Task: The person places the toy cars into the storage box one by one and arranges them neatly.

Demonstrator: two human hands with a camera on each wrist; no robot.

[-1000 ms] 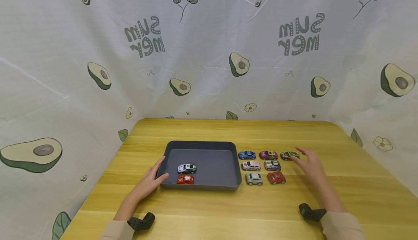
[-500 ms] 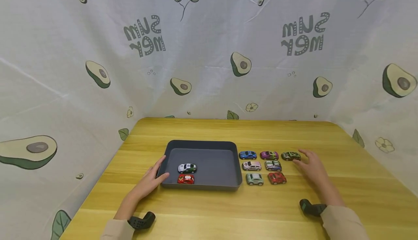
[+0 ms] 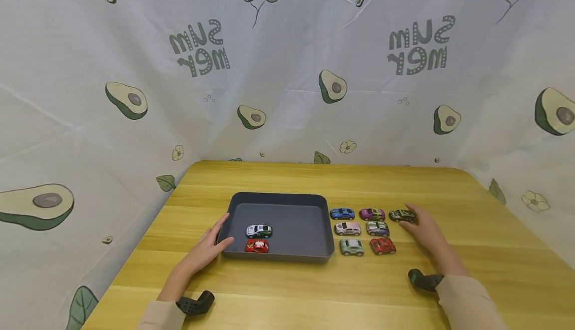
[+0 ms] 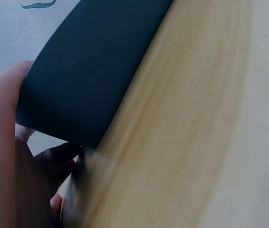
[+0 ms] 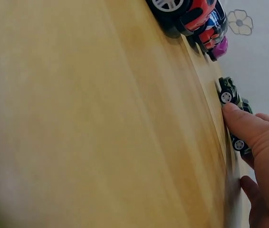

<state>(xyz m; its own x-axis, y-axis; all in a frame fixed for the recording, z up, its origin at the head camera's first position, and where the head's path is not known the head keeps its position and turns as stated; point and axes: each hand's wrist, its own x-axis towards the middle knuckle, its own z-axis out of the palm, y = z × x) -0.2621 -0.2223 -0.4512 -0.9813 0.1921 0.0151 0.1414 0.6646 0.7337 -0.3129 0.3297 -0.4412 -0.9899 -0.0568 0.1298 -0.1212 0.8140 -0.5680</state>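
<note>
At the left stands a dark grey tray (image 3: 287, 258) holding a white-and-green toy car (image 3: 258, 230) and a red toy car (image 3: 257, 246). My left hand (image 3: 204, 247) holds the tray at its front left corner; in the left wrist view the thumb (image 4: 6, 88) reaches over the rim, with the other fingers at the outer wall. Over on the right, my right hand (image 3: 424, 227) pinches a green patterned toy car (image 3: 402, 215) on the table. The thumb (image 5: 244, 121) presses its near side in the right wrist view; the other fingers are partly hidden behind it.
Between tray and right hand, several toy cars stand in rows: blue (image 3: 343, 213), purple (image 3: 372, 214), white-pink (image 3: 348, 228), white-purple (image 3: 378, 228), pale green (image 3: 352, 247) and red (image 3: 383, 245). A printed cloth (image 3: 287, 70) hangs behind the wooden table (image 3: 314, 295).
My right hand has closed in on the green patterned car, thumb and fingers now around it. The left hand stays at the tray. The head view has shifted slightly.
</note>
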